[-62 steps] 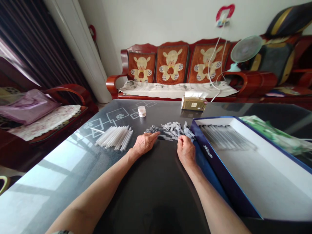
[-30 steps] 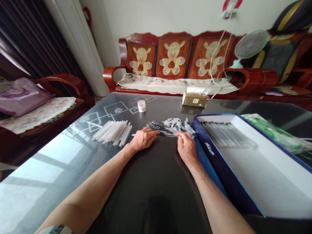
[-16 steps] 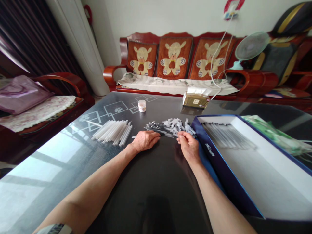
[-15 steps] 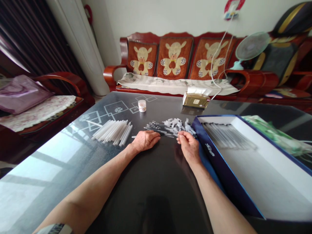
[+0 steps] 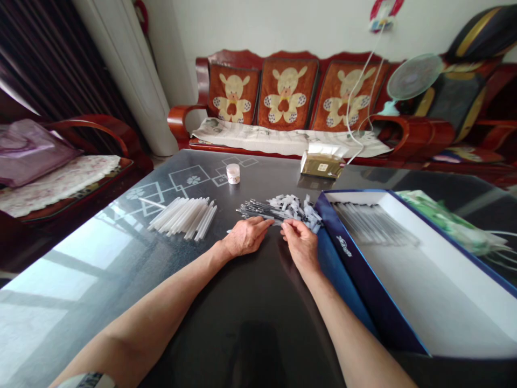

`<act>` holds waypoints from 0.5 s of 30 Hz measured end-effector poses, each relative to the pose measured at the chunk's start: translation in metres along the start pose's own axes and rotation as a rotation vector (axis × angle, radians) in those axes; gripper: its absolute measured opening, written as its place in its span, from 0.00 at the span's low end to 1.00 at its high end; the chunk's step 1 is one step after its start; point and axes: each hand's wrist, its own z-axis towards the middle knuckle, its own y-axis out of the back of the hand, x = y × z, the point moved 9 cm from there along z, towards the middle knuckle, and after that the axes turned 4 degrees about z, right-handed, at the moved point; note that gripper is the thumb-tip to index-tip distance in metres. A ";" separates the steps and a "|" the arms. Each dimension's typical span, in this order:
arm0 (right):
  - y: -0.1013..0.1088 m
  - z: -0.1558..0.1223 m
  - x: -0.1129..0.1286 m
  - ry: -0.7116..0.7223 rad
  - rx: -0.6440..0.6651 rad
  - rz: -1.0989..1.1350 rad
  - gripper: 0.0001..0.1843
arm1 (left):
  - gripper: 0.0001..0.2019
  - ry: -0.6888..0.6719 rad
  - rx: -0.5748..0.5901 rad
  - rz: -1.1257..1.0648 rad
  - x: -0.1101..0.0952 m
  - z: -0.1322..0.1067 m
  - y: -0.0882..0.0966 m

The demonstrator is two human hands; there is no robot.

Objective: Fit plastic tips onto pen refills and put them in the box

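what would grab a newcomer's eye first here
Probably the red wooden sofa with its bear cushions, along the wall at the back. Nearer, a big open blue-and-white box fills the right side of the dark table. Mid-table, the left hand and right hand sit at a heap of thin rods, beside a bundle of white tubes.

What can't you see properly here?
Head view:
- The right hand hides what its fingers touch in the heap of thin rods.
- Blur hides how many rods lie in the blue box.
- The lettering on its wall is too small to read.
- The green plastic bag is blurred.
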 end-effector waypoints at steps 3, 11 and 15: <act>-0.009 -0.006 0.015 0.199 0.059 -0.182 0.10 | 0.19 -0.002 0.002 0.002 -0.004 0.000 -0.003; -0.007 -0.014 0.050 0.514 0.069 -0.657 0.15 | 0.19 0.022 -0.031 0.016 0.002 0.000 0.000; 0.025 -0.004 0.050 0.460 -0.103 -0.941 0.15 | 0.17 0.028 -0.039 0.006 0.004 0.000 0.001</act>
